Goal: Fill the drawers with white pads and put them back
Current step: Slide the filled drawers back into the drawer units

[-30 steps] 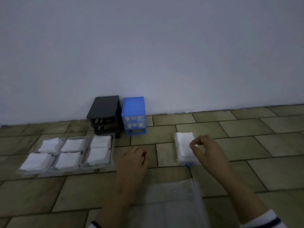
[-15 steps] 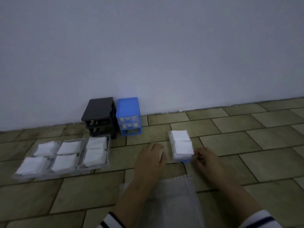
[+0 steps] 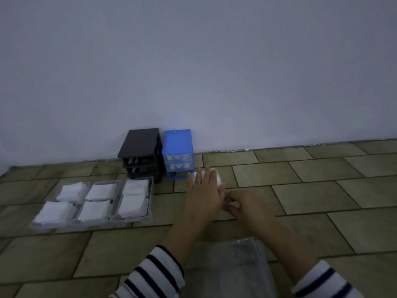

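Observation:
A clear drawer filled with white pads (image 3: 218,179) lies on the tiled floor just in front of the blue cabinet (image 3: 177,147). My left hand (image 3: 203,193) rests flat on top of it, palm down, and hides most of it. My right hand (image 3: 243,206) pinches the drawer's near end. The blue cabinet holds two drawers, and its bottom slot (image 3: 178,175) is open. Next to it stands a black cabinet (image 3: 140,150) with bare slots. Three clear drawers (image 3: 150,214) packed with white pads lie side by side at the left.
A crumpled clear plastic bag (image 3: 227,269) lies on the floor between my forearms. The white wall (image 3: 193,72) stands right behind both cabinets. Tiled floor (image 3: 322,190) stretches to the right.
My left hand has moved from the floor onto the pad-filled drawer. The drawer has slid left and away from me, up to the blue cabinet's front, with my right hand following at its near end.

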